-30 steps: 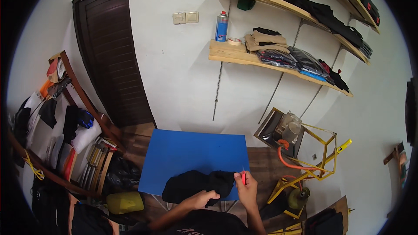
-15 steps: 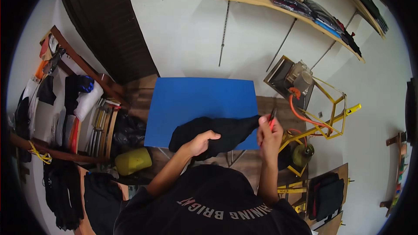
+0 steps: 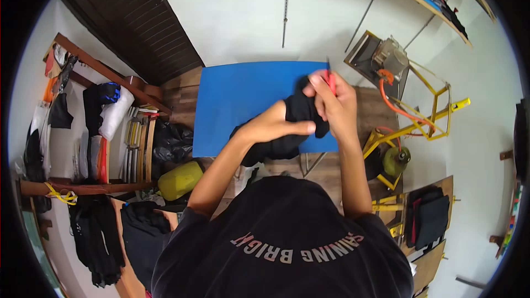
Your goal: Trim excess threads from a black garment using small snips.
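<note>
A bunched black garment (image 3: pixel 270 149) hangs over the near edge of the blue tabletop (image 3: pixel 232 91), partly folded up. My left hand (image 3: pixel 276 126) grips the garment, its thumb pointing right across the fabric. Against the garment's upper right part is my right hand (image 3: pixel 339 105), closed around a small red-handled tool (image 3: pixel 332 81) with a thin dark tip pointing away from me. That tool looks like snips, though my fingers cover most of it. Whether the right fingers also pinch the cloth is hard to make out.
To the right stand a yellow metal frame (image 3: pixel 439 99) with an orange hose (image 3: pixel 395 102) and a grey machine (image 3: pixel 390 55). Shelving with books (image 3: pixel 132 149) and clothes is at left, near a yellow-green container (image 3: pixel 181 181). Folded dark garments (image 3: pixel 430 218) lie at lower right.
Both hands have moved away from me, the left also rightward. The garment is now bunched closer together, between the hands. The view has tilted down, so the table appears higher.
</note>
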Available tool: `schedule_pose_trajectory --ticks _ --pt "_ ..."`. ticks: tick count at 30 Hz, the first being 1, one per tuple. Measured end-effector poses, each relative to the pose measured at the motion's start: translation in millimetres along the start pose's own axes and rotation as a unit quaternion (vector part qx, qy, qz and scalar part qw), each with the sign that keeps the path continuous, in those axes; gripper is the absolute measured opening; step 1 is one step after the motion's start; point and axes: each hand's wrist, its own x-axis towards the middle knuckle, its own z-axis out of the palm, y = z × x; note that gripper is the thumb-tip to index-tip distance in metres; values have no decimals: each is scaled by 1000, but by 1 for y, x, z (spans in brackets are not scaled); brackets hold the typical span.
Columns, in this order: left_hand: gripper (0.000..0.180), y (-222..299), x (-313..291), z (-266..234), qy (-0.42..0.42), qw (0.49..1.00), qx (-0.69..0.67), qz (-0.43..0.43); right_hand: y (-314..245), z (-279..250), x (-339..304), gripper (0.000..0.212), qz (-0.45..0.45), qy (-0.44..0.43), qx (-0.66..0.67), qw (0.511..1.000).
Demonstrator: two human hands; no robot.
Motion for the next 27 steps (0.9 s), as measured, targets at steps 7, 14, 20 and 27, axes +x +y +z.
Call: schedule_pose_trajectory --ticks 7,14,20,27 --pt "36 73 -12 -51 213 962 -159 59 8 -13 -9 16 -117 158 52 979" --pt "33 152 -14 -83 215 929 -180 241 128 2 -39 28 -127 136 16 982" --pt "21 188 6 -105 209 917 -169 295 160 37 -54 37 -167 115 -202 958" --pt "10 209 0 -171 291 914 -79 270 160 -31 -36 21 62 132 -52 988"
